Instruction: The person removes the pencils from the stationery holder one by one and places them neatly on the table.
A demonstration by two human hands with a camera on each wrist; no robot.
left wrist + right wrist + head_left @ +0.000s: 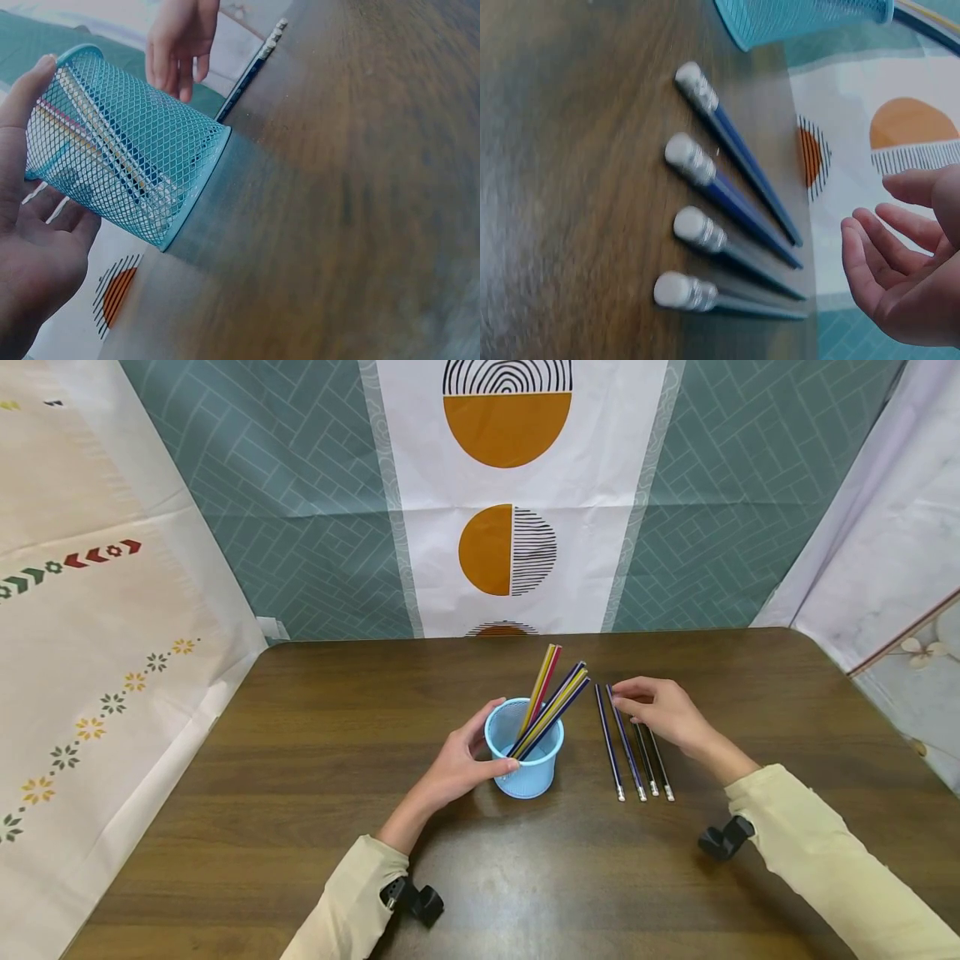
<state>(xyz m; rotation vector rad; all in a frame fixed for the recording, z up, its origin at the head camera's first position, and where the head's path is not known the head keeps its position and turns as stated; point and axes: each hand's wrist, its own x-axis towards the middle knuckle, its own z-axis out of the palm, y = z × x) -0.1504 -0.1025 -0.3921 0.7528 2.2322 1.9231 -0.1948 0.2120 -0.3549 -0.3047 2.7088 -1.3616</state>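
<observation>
A light-blue mesh pencil cup [525,779] stands on the table, its mesh wall [142,112] filling much of the left wrist view. Several pencils [555,710] lean inside it, with yellow, red and dark blue stripes. My left hand [468,760] grips the cup from the left, thumb at the near side. To the cup's right lies a row of several dark pencils [609,743], white erasers [688,150] toward me. Over the far ends of these pencils hovers my right hand [663,710], fingers loosely bent and apart, with nothing held in the right wrist view.
The brown wooden table [300,777] runs back to a hanging green and white cloth [315,527] with orange half-circles. Patterned white cloths hang at the left [112,652] and right. Black wrist cameras [412,900] sit on both sleeves.
</observation>
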